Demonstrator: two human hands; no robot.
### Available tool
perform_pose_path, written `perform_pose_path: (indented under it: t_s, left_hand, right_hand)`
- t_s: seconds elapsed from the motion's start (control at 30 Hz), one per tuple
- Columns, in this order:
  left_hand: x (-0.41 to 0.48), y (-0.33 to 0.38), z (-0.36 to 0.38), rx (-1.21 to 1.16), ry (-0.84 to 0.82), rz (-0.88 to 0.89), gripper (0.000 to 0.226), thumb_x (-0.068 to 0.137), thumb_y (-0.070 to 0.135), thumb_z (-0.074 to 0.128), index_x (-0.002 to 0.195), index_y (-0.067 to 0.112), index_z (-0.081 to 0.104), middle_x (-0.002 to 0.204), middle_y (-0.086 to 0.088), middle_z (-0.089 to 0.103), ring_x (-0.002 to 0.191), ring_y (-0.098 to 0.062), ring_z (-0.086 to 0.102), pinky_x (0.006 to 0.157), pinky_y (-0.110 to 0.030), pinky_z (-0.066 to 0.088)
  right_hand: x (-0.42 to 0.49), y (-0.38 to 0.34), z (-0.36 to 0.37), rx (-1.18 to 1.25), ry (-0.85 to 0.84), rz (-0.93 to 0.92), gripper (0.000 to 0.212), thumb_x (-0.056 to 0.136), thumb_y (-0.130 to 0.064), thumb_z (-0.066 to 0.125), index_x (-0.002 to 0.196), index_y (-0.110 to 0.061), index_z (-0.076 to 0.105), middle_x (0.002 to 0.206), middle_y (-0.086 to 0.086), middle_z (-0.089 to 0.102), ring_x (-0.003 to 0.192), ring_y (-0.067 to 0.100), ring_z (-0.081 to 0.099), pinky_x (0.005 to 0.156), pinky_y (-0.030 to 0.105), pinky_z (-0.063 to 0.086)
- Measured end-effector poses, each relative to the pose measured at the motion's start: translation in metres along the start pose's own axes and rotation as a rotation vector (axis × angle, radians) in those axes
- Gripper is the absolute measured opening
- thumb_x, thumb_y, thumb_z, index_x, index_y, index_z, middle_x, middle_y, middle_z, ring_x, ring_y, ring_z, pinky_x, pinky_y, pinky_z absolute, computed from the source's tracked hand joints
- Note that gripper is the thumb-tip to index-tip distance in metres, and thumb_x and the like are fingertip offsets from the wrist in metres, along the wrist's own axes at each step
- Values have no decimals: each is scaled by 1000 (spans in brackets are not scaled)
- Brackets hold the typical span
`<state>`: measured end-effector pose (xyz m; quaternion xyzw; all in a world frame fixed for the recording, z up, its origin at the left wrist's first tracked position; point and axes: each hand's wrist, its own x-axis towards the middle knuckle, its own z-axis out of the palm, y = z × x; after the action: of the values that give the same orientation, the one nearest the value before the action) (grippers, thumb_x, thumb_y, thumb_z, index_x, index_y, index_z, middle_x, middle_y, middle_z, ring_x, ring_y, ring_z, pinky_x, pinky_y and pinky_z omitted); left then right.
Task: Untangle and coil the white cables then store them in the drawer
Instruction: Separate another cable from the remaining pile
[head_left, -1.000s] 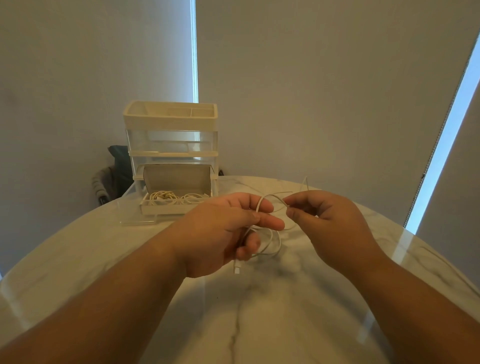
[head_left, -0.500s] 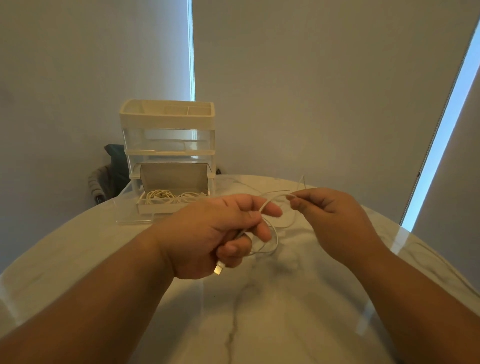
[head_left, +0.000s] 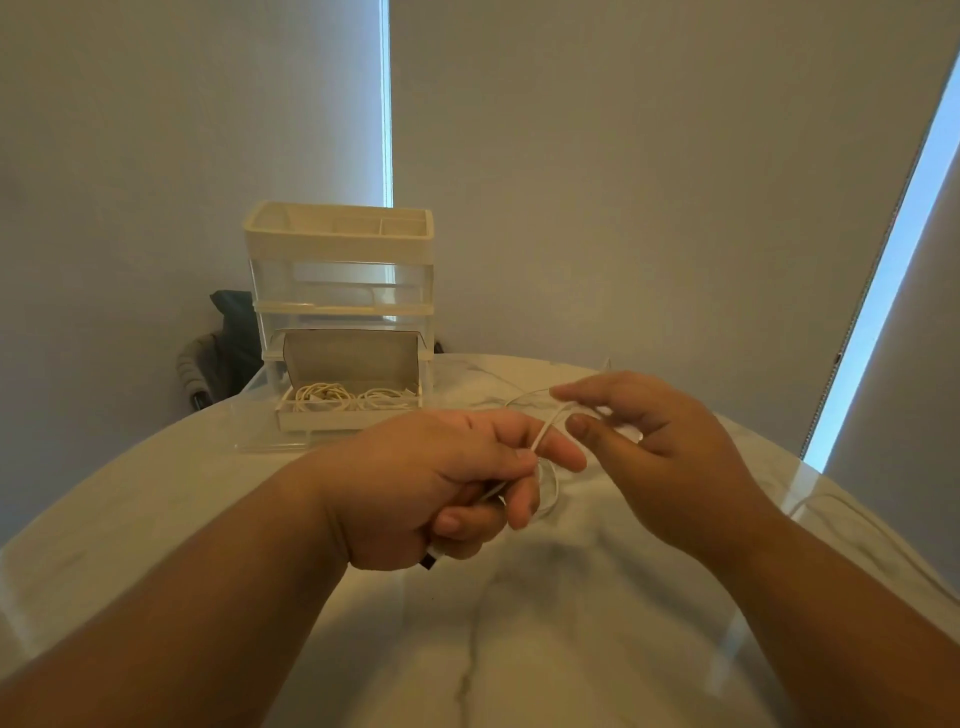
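My left hand (head_left: 447, 483) grips a thin white cable (head_left: 549, 427) in small loops above the marble table (head_left: 519, 649); a plug end sticks out under the fist. My right hand (head_left: 654, 447) pinches the same cable's loose strand between thumb and fingertips, just right of the left hand. The strand runs back over the table behind my right hand. Behind my hands stands a clear drawer unit (head_left: 340, 291) whose bottom drawer (head_left: 260, 434) is pulled out. An open cardboard box (head_left: 353, 364) in that drawer holds coiled white cables (head_left: 348, 397).
A dark chair with grey cloth (head_left: 218, 353) stands behind the table at the left. The round table's far edge curves just behind the drawer unit. Window blinds fill the background.
My left hand has turned and drawn the cable loops tighter into the fist. My right hand has moved in close to the left hand's fingertips with the strand.
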<state>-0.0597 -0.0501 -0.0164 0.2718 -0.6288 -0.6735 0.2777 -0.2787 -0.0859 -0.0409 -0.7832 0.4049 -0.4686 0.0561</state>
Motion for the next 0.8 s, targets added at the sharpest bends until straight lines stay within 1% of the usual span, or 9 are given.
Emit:
perform_pose_path:
  t_s: [0.1,0.2,0.27,0.33,0.47,0.53,0.63,0.7,0.8]
  left_hand:
    - [1,-4,-2,-27,-3,-36,24,91,12,44,98,8,67,74,-13,65,68,-24,68,61,-30,50]
    - [3,-6,-5,-92,-60,-48,26,94,13,42,90,9,67,109,-26,68,100,-37,68,83,-38,56]
    - [3,-5,-1,-126,-76,-22,23,97,15,42,95,9,64,117,-28,65,91,-33,71,75,-36,58]
    - [4,-4,4,-116,-34,21,20,99,15,43,106,6,59,107,-24,69,66,-22,70,59,-28,54]
    - [5,-2,7,-161,-4,37,28,100,16,40,112,5,62,87,-11,73,40,-5,46,48,-20,40]
    - [5,-2,7,-238,-32,67,29,96,17,43,103,6,69,81,-6,71,43,-4,46,50,-20,39]
    - [6,-1,7,-371,-18,166,30,90,12,49,109,4,70,88,-10,72,58,-11,62,56,-25,52]
    - [5,2,8,-408,46,235,28,90,11,52,108,6,73,97,-15,74,74,-21,73,66,-34,61]
    - [6,5,10,-412,208,301,32,88,13,48,113,6,67,105,-17,73,83,-26,75,78,-41,61]
  right_hand:
    - [0,-2,5,109,-39,44,17,92,-20,66,94,-34,75,86,-31,70,90,-10,63,75,2,42]
    - [2,-2,8,159,-64,72,15,93,-23,66,87,-36,72,81,-32,68,83,-7,64,70,3,42]
    - [1,0,10,218,-104,99,18,95,-20,62,86,-32,73,78,-27,69,78,-4,64,68,5,43]
    - [-1,2,13,258,-140,136,22,97,-17,59,89,-29,75,82,-23,71,80,-3,64,70,8,45]
    - [-3,2,19,274,-210,148,16,94,-31,60,90,-35,74,85,-18,72,86,2,65,75,13,47]
    - [-4,3,20,301,-222,180,21,91,-43,56,94,-35,76,89,-12,73,89,6,66,79,18,51]
    - [-6,5,22,286,-219,207,21,100,-27,55,98,-27,76,90,-4,73,86,17,67,86,44,55]
    - [-7,2,23,281,-227,205,21,97,-34,55,90,-31,75,85,-6,72,79,17,66,81,44,56]
    - [-9,-5,27,287,-290,216,21,97,-41,55,85,-37,72,78,-9,70,67,8,59,69,33,51]
